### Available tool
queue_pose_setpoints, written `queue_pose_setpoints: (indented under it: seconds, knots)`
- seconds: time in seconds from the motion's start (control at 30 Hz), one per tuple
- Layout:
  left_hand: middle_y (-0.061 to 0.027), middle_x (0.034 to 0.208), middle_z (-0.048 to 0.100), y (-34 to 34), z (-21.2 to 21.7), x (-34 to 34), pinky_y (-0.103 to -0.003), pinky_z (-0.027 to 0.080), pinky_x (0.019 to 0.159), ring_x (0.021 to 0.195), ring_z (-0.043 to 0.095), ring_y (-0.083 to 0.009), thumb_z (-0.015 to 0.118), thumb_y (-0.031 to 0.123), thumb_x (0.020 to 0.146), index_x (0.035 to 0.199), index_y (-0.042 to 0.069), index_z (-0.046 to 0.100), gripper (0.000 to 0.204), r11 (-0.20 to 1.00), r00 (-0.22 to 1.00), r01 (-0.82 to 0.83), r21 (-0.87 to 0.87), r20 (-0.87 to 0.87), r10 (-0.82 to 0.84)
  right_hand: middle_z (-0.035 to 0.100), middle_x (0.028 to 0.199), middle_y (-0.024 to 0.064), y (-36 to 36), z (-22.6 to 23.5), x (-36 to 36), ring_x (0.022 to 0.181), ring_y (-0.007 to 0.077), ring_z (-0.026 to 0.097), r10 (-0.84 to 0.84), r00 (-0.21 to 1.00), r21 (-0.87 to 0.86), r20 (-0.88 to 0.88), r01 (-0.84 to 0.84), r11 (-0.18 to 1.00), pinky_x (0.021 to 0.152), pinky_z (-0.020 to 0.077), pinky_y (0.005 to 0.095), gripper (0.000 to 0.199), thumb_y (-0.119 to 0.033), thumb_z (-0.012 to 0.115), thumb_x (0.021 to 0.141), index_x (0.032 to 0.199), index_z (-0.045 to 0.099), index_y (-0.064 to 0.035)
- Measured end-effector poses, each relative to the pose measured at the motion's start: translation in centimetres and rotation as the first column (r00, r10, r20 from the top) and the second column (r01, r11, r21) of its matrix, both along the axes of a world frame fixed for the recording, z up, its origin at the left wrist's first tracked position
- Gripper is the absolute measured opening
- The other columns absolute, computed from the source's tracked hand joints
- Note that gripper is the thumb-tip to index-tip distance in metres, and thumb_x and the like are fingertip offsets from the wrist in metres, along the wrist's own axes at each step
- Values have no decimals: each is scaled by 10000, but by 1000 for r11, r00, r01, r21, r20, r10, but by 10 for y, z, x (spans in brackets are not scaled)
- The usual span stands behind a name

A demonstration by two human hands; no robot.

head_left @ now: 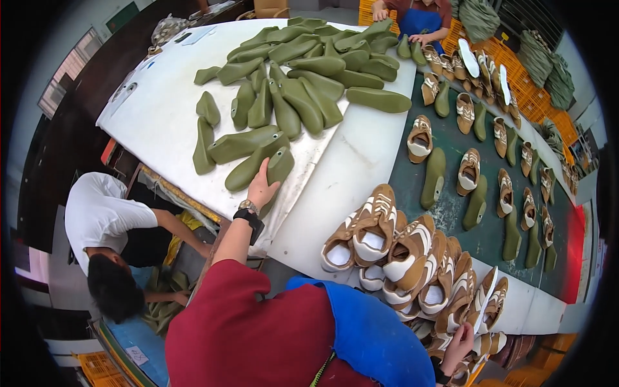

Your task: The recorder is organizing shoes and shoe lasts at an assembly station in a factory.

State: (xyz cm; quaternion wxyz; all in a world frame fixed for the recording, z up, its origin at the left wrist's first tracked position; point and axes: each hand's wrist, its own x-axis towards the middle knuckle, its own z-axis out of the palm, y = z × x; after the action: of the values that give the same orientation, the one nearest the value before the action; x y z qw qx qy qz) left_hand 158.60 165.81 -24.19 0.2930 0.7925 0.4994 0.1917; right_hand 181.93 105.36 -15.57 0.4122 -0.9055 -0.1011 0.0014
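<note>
My left hand (261, 191) reaches over the near edge of the white table, its fingers closed around a green shoe last (280, 165). Right beside it lies another green shoe last (248, 173), part of a large loose heap of lasts (300, 103). Low on the right, my right hand (459, 346) pinches the lower end of a white insole (483, 298). That insole stands upright against a pile of brown-and-white sneakers (419, 258). Part of the right hand's grip is hidden by the shoes.
On the green mat (451, 219) stand rows of sneakers and lasts. Across the table a person in a blue apron (420, 22) handles lasts near more shoes. At left, a person in a white shirt (106, 216) bends over a bin of lasts (164, 303). Orange crates (535, 90) line the far right.
</note>
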Motion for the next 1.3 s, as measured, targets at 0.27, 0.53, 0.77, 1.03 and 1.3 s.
queue_pose_setpoints:
  seconds: [0.27, 0.53, 0.77, 1.03, 1.3]
  knots:
    - [-211, 950, 611, -11, 1, 49, -393, 468, 799, 912, 580, -353, 672, 120, 623, 1045, 44, 559, 444, 981, 983, 178, 81, 25, -181, 572, 724, 60, 31, 21, -2, 643, 103, 525, 68, 996, -52, 55, -65, 996, 589, 428, 232, 142, -76, 509, 883, 941, 568, 39]
    - [-136, 818, 567, -20, -13, 209, -407, 448, 718, 855, 542, -346, 519, -50, 646, 865, 81, 545, 257, 646, 682, 641, 415, 79, -727, 566, 743, 36, 40, 30, -16, 672, 85, 537, 71, 996, -24, 54, -69, 997, 602, 421, 213, 127, -58, 504, 885, 955, 562, 31]
    - [-135, 873, 528, -20, -7, 248, -394, 440, 737, 885, 535, -315, 507, 74, 751, 856, 101, 543, 114, 333, 439, 820, 465, -138, -888, 567, 690, 41, 31, 17, -35, 621, 90, 529, 35, 999, -85, 41, -31, 996, 573, 418, 222, 122, -57, 507, 873, 924, 563, 40]
    - [-130, 1012, 542, 77, 19, 130, -448, 437, 762, 1001, 496, -312, 547, 85, 697, 1080, 94, 529, 384, 721, 992, 26, 693, -106, 66, 551, 665, 30, 30, 21, -32, 596, 74, 507, -32, 996, -3, 78, 32, 999, 547, 401, 212, 102, -40, 517, 866, 912, 570, 34]
    - [-156, 872, 616, 63, 7, 69, -416, 461, 788, 861, 586, -323, 583, 36, 648, 818, 42, 624, 175, 856, 875, 469, 216, -245, -417, 569, 682, 59, 46, 24, -24, 607, 95, 510, 4, 998, -85, 64, 2, 996, 559, 412, 235, 97, -27, 530, 846, 896, 576, 42]
